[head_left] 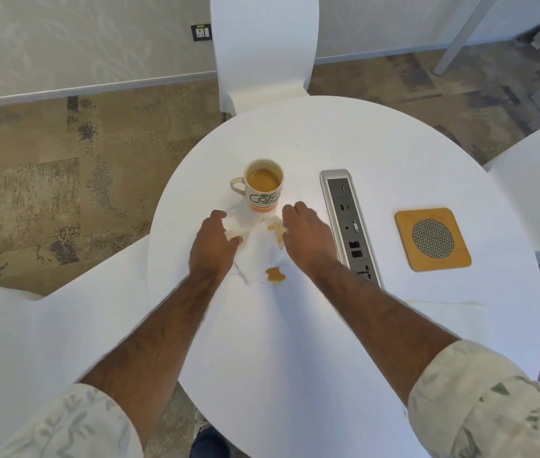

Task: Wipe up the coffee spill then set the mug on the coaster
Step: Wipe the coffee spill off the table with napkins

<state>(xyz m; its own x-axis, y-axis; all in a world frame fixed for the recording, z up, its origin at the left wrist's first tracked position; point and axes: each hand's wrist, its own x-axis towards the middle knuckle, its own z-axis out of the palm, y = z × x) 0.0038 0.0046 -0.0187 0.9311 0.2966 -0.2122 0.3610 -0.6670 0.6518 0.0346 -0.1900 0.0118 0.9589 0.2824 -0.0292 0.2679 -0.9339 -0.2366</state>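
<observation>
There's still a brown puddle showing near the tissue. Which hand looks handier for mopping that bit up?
Probably the left hand: it grips the tissue, whose near edge lies just beside the coffee puddle. The right hand only presses the tissue's stained far corner, near the mug.

mug (263,186) left of power strip (349,226), coaster (433,239) right

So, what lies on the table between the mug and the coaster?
In the head view, the silver power and data socket strip set into the table lies between the mug and the coaster. The right hand rests just left of it.
</observation>
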